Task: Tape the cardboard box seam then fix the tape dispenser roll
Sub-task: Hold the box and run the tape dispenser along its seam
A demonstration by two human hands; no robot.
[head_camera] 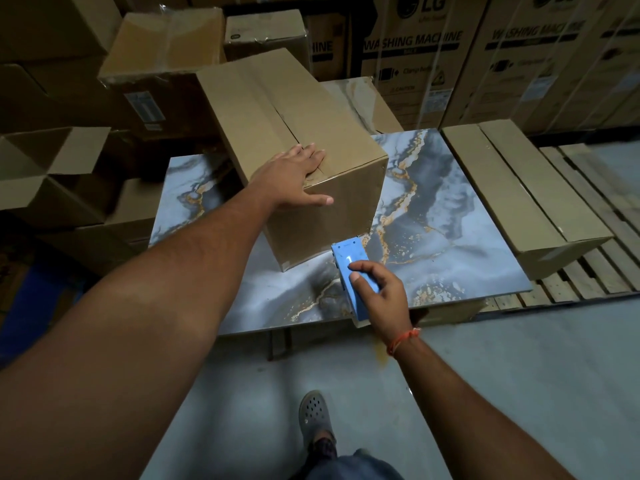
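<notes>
The plain brown corrugated cardboard box looks light for its bulk and stiff along its edges, but its top flaps would probably sag under pressure, so the firmest hold is at the near top edge, where wall and flap meet. The left hand is already there: palm flat on the lid, fingers spread across the flap seam, thumb hooked down over the front face. The box stands on the blue-grey marble-patterned slab with gold veins, toward the slab's left and far side, turned at an angle to the slab's edges. Its centre seam runs away from the hand; whether any tape lies on it is hard to say in this dim light.

The light-blue boxy plastic tape dispenser is close to the box's near bottom corner, over the slab's front part. The right hand grips it from above, fingers curled and pressed together around its body, thumb on the top face (an orange thread circles the wrist). Its smooth casing could slip, so a full wrap suits it. The roll itself is hidden.
</notes>
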